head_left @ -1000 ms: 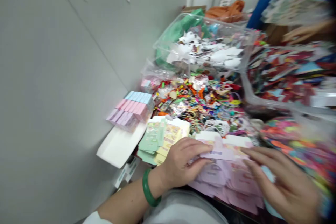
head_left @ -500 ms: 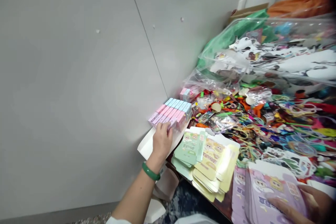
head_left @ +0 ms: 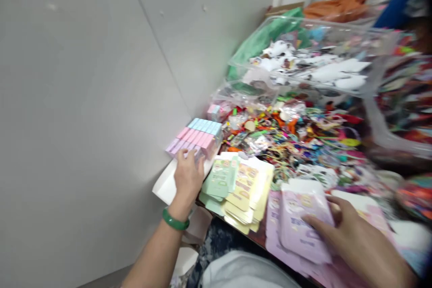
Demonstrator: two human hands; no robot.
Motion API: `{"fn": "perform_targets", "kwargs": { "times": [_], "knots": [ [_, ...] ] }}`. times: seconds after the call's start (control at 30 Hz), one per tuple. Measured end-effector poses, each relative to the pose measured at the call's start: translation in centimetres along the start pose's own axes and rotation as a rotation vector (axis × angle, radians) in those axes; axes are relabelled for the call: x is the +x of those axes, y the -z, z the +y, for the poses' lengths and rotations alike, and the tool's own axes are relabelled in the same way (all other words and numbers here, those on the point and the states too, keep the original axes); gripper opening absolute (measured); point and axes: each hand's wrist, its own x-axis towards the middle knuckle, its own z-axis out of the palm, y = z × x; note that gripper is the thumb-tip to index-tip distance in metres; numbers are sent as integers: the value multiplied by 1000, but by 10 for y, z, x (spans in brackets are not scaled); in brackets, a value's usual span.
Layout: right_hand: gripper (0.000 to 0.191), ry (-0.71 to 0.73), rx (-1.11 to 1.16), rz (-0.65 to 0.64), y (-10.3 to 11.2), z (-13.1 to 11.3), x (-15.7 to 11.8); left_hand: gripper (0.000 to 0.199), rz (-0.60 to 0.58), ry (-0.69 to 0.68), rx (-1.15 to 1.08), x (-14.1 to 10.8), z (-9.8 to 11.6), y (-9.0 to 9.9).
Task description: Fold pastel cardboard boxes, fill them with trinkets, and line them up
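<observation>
My left hand (head_left: 189,175), with a green bangle on its wrist, reaches to the near end of a block of small boxes (head_left: 195,135) in blue, pink and purple rows. Its fingers are bent around a small purple box (head_left: 194,149) in the front row; the grip is partly blurred. At the lower right, my right hand (head_left: 351,229) grips a stack of purple printed card packets (head_left: 303,225), thumb on top and fingers at the right edge. More purple packets lie beneath. Green packets (head_left: 219,180) and yellow packets (head_left: 245,189) lie fanned between my hands.
The small boxes stand on a white tray (head_left: 165,184) against the grey wall (head_left: 84,99). Mixed colourful trinkets (head_left: 303,130) cover the table behind the packets. Beyond them is a clear plastic bin (head_left: 303,83) with white cutouts. An orange bag (head_left: 340,6) lies at the back.
The view has swung right, so things sit further left, and more of my right hand and forearm shows. My left hand stays at the purple boxes; the right still holds the purple packets.
</observation>
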Motion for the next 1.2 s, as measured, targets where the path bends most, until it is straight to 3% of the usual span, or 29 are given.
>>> {"fn": "perform_targets", "kwargs": {
  "times": [0.07, 0.17, 0.27, 0.37, 0.5, 0.6, 0.7, 0.77, 0.83, 0.9, 0.97, 1.03, 1.2],
  "knots": [
    [46, -207, -83, -51, 14, -25, 4, 27, 34, -60, -48, -3, 13, 4],
    [35, -345, -16, -86, 27, -47, 11, 20, -6, -201, -281, -13, 38, 7],
    [36, -498, 168, -101, 36, -56, 14, 14, -224, -289, -554, -31, 70, 4],
    [38, -638, 471, -134, 43, -60, 15, 18, -499, -285, -721, -51, 102, -5],
    [41, -693, 807, -201, 50, -66, 14, 37, -800, -50, -979, -64, 134, -20],
    [41, -683, 875, -237, 52, -73, 12, 46, -1188, 223, -1393, -63, 148, -27],
    [37, -503, 773, -201, 54, -77, 13, 61, -1604, 405, -1646, -60, 153, -30],
    [34, -321, 652, -124, 56, -78, 15, 65, -1734, 422, -1707, -58, 154, -31],
    [30, -209, 566, -41, 56, -77, 17, 62, -1750, 411, -1731, -55, 154, -31],
    [27, -192, 571, 38, 55, -76, 18, 58, -1726, 389, -1746, -54, 155, -31],
    [38, -194, 665, 94, 52, -77, 18, 54, -1689, 365, -1754, -52, 157, -31],
    [49, -171, 792, 106, 49, -79, 18, 54, -1646, 341, -1751, -52, 159, -32],
    [38, -101, 889, 91, 39, -83, 14, 54, -1439, 434, -1674, -55, 164, -35]
  ]
}}
